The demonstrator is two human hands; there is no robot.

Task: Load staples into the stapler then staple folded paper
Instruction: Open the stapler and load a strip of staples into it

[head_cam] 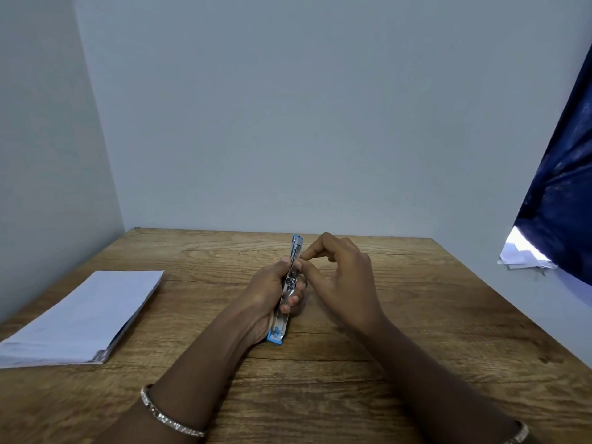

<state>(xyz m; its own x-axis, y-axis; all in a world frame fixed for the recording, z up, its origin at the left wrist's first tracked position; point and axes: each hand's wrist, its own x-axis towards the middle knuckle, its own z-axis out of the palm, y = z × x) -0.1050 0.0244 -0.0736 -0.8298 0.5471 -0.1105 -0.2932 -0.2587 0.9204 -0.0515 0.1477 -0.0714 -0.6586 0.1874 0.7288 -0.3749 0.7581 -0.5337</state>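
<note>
A blue and silver stapler [290, 283] lies opened out lengthwise at the middle of the wooden table [320, 363], one blue end near me and the other pointing at the wall. My left hand [272, 296] is wrapped around its middle. My right hand [339, 280] pinches thumb and forefinger together right at the stapler's metal channel; anything between the fingertips is too small to make out. A folded stack of white paper [80, 318] rests on the table at the left, apart from both hands.
Pale walls close in the table at the back and left. A dark blue curtain [563, 187] hangs at the right, with white papers [525, 254] on a sill below it. A bracelet circles each wrist.
</note>
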